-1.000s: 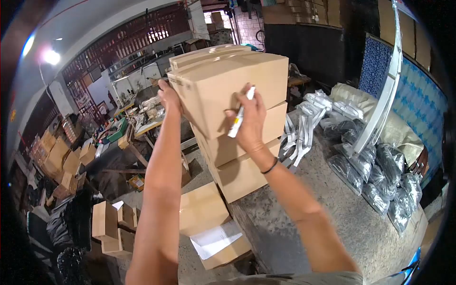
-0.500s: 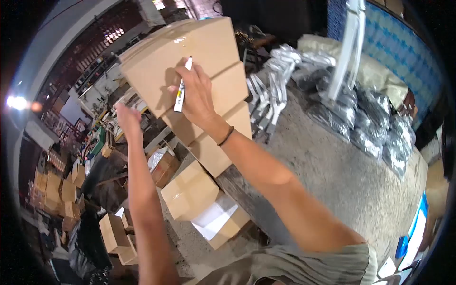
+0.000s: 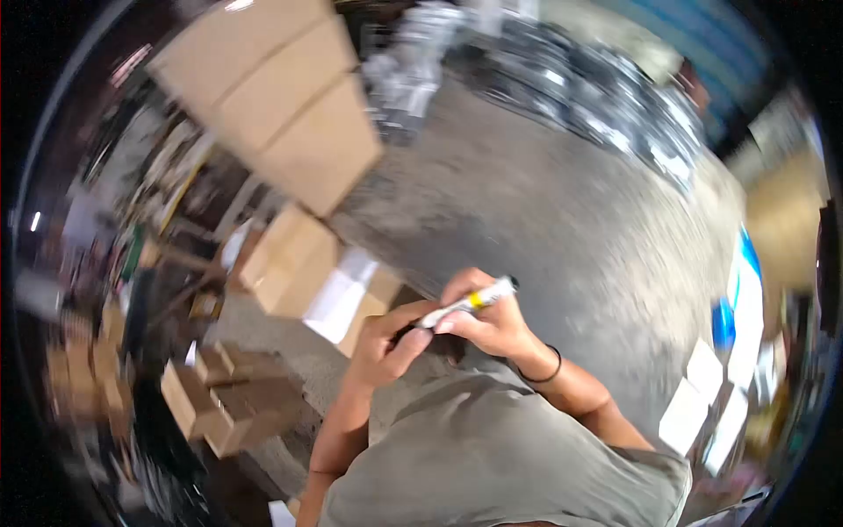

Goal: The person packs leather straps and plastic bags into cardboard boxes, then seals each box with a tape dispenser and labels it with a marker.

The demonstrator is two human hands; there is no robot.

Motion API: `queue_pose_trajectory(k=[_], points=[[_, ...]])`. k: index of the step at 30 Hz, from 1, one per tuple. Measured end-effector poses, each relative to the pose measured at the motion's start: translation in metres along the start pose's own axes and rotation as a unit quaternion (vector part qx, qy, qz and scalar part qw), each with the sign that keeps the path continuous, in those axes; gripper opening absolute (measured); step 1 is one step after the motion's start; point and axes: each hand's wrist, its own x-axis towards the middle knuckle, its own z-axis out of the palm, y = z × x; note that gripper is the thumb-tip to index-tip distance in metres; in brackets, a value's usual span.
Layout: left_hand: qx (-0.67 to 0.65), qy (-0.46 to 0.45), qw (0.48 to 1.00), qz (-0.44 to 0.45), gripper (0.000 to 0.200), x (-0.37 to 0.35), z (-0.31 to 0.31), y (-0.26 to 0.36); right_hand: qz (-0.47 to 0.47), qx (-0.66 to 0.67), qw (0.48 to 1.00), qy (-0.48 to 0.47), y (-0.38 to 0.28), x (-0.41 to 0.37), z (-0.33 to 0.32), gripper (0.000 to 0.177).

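In front of my chest, my right hand (image 3: 492, 318) is closed around a white marker (image 3: 464, 305) with a yellow band and a dark end. My left hand (image 3: 386, 349) meets it at the marker's other end, pinching a small dark piece that looks like the marker cap (image 3: 403, 333). Just beyond my left hand, a white sheet of paper (image 3: 341, 294) lies over a cardboard box (image 3: 290, 262). A tall stack of cardboard boxes (image 3: 285, 83) rises at the upper left, away from both hands.
Silvery plastic-wrapped bundles (image 3: 571, 83) lie along the far side of the grey tabletop (image 3: 536, 202). Small open cartons (image 3: 224, 400) sit on the floor at lower left. White papers (image 3: 685, 417) and a blue object (image 3: 723, 323) are at the right edge.
My right hand has come down from the stacked boxes to my chest with the marker. My left hand has moved right to meet it at the marker's end. The view has tilted down.
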Motion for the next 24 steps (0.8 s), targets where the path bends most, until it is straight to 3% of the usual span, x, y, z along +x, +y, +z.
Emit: queue_pose_trajectory(k=[1,3,5,6,7,9,10,12,13,15,17,19,21,22,23,24], points=[[0.018,-0.030,0.997,0.063,0.026,0.000,0.017,0.002,0.055,0.065,0.996,0.013,-0.017,-0.020,-0.005,0.022],[0.009,-0.069,0.997,-0.036,0.025,-0.023,0.047,0.004,-0.032,-0.058,0.997,0.029,-0.027,-0.064,-0.019,0.029],[0.011,-0.098,0.993,0.059,0.029,-0.029,0.084,0.009,-0.024,-0.124,0.991,0.050,-0.063,-0.105,-0.031,0.036],[-0.050,-0.132,0.989,0.047,0.027,-0.034,0.093,-0.001,-0.015,-0.106,0.991,0.085,-0.076,-0.124,-0.034,0.034],[-0.029,-0.146,0.987,0.052,0.026,-0.037,0.104,-0.008,-0.006,-0.110,0.987,0.121,-0.079,-0.141,-0.036,0.032],[-0.124,-0.183,0.973,-0.069,0.027,-0.041,0.139,0.010,-0.046,-0.108,0.978,0.171,-0.086,-0.175,-0.040,0.030],[-0.127,-0.201,0.969,-0.066,0.027,-0.044,0.157,0.014,-0.046,-0.118,0.974,0.187,-0.091,-0.191,-0.044,0.030],[-0.261,-0.275,0.922,-0.075,0.027,-0.060,0.206,0.021,-0.033,-0.152,0.962,0.226,-0.103,-0.240,-0.053,0.029],[-0.244,-0.328,0.906,-0.112,0.031,-0.063,0.222,0.031,-0.010,-0.170,0.964,0.204,-0.114,-0.262,-0.063,0.031],[-0.154,-0.411,0.895,-0.081,0.028,-0.059,0.249,0.032,-0.058,-0.144,0.964,0.218,-0.143,-0.303,-0.091,0.048],[-0.086,-0.436,0.895,-0.042,0.022,-0.049,0.272,0.037,-0.101,-0.087,0.942,0.309,-0.173,-0.346,-0.126,0.049],[-0.087,-0.446,0.889,-0.065,0.015,-0.041,0.308,0.040,-0.147,-0.089,0.904,0.392,-0.184,-0.388,-0.163,0.049],[-0.032,-0.483,0.872,0.076,0.015,-0.047,0.376,0.065,-0.116,-0.193,0.898,0.379,-0.172,-0.411,-0.180,0.046],[-0.017,-0.497,0.864,0.080,0.014,-0.050,0.412,0.071,-0.030,-0.257,0.916,0.307,-0.165,-0.421,-0.182,0.068],[-0.004,-0.516,0.853,0.082,0.013,-0.054,0.444,0.074,-0.051,-0.076,0.950,0.299,-0.161,-0.448,-0.199,0.053],[-0.031,-0.524,0.851,0.004,0.012,-0.057,0.475,0.078,0.033,-0.128,0.929,0.347,-0.176,-0.467,-0.211,0.046]])
